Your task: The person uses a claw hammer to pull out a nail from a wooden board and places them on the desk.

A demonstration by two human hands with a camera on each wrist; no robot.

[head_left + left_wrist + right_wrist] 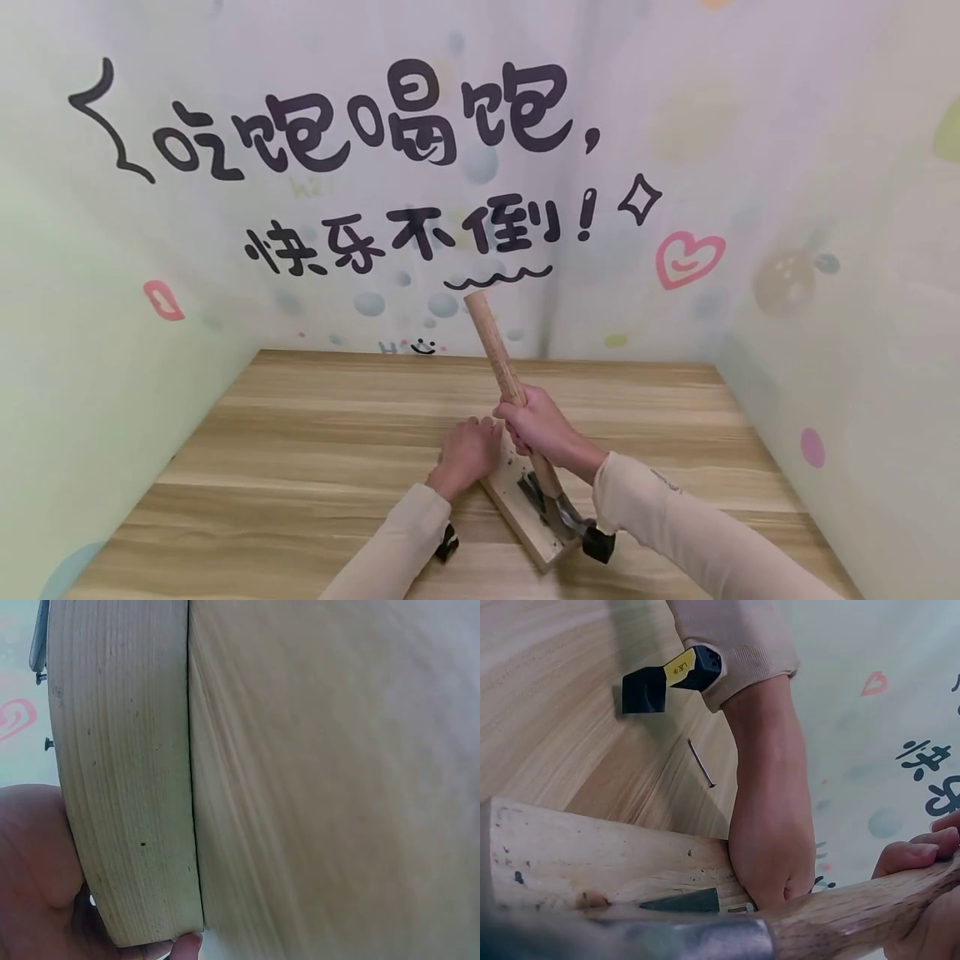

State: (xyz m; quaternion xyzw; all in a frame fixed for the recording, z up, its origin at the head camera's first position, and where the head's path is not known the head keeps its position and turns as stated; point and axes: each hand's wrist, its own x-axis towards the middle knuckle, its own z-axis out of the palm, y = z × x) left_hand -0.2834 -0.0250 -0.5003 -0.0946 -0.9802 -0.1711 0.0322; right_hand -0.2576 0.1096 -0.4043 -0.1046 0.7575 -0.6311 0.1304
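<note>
My right hand (542, 427) grips the wooden handle of a hammer (489, 337), which slants up and away. Its metal head is low over the near end of a pale wooden block (517, 512). At the block's far end, my left hand (468, 454) holds it, thumb and fingers curled round the edges in the left wrist view. Small nails (49, 744) stick out of the block's upper face. Beside the hammer handle lies a dark flat piece (682, 901), its kind unclear. The contact between hammer head and block is hidden in the right wrist view.
A loose nail (701, 763) lies on the wood-grain table (300, 467) beside the block. Black wrist cameras (598, 543) sit at both cuffs. Pale printed walls (825, 333) stand at the back and both sides.
</note>
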